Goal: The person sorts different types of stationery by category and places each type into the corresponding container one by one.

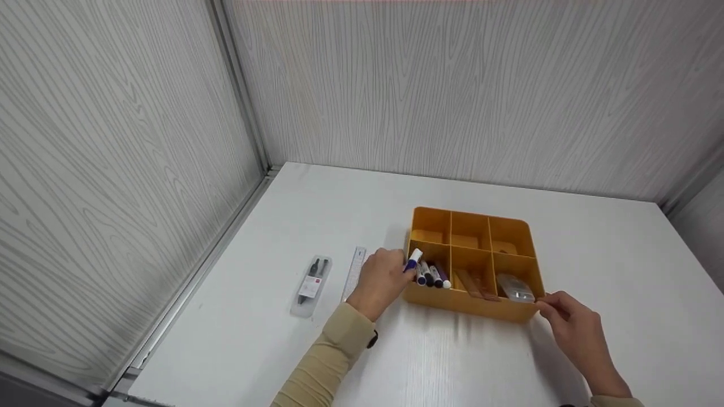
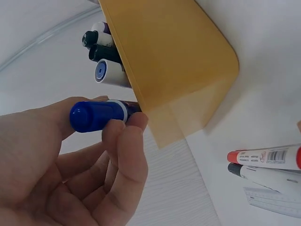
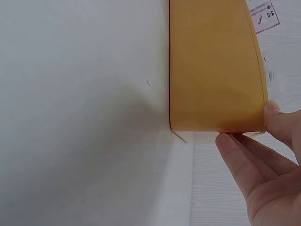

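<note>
My left hand (image 1: 380, 282) pinches a blue-capped marker (image 2: 94, 117) between thumb and fingers, at the front left compartment of a yellow divided box (image 1: 466, 305). Beside it in that compartment, several whiteboard markers (image 1: 434, 277) lean over the front wall. At the box's front right corner, my right hand (image 1: 577, 330) grips the rim with thumb and fingertips. The front middle compartment holds an orange translucent ruler or set square (image 1: 472, 284). A clear plastic case (image 1: 516, 288) sits in the front right one.
A compass set in a clear case (image 1: 310, 285) lies left on the white table (image 1: 271, 237). Near it is a clear ruler (image 1: 356, 265). In the left wrist view, a red-capped marker (image 2: 263, 157) and a black-capped marker (image 2: 263, 176) lie beside the box. Panels enclose the table.
</note>
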Demonstrator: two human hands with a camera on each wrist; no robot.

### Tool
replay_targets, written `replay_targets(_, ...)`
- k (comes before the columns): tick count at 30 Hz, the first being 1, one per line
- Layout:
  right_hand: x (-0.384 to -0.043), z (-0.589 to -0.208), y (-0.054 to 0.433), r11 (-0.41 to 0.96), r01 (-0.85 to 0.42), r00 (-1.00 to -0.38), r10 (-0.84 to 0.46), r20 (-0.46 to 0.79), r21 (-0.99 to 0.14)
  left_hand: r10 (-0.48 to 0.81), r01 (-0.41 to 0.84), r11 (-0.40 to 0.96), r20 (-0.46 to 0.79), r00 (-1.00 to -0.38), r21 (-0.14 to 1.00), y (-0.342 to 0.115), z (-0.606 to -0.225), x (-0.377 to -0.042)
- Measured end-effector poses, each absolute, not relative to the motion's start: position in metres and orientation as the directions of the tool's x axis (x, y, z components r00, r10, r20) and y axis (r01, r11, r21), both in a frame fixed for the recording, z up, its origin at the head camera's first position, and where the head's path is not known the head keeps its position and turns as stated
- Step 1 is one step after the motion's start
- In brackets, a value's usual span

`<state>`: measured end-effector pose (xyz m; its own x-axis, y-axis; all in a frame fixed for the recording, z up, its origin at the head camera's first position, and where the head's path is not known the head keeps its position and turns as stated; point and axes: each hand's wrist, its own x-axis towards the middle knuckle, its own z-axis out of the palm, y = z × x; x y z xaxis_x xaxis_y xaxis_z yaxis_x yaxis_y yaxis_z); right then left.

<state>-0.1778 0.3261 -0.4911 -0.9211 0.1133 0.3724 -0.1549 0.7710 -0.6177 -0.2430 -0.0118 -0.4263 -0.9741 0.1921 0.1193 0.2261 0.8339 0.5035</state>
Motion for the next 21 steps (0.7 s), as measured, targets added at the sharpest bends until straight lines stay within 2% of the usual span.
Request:
replay_targets(13,-0.1776,-0.4897,0.3248,0.778,-0.132,-0.928,0.12,0.353,-0.614,0.217,0.229,0.848,0.081,-0.973,0.478,-0.0026,-0.4249,-0.251)
replay_targets(21,-0.1775,-0.4906,0.3248,0.77,-0.127,-0.927,0.133,0.352,-0.626,0.26,0.236,0.833,0.022,-0.965,0.5,-0.0048,-0.4295,-0.2509)
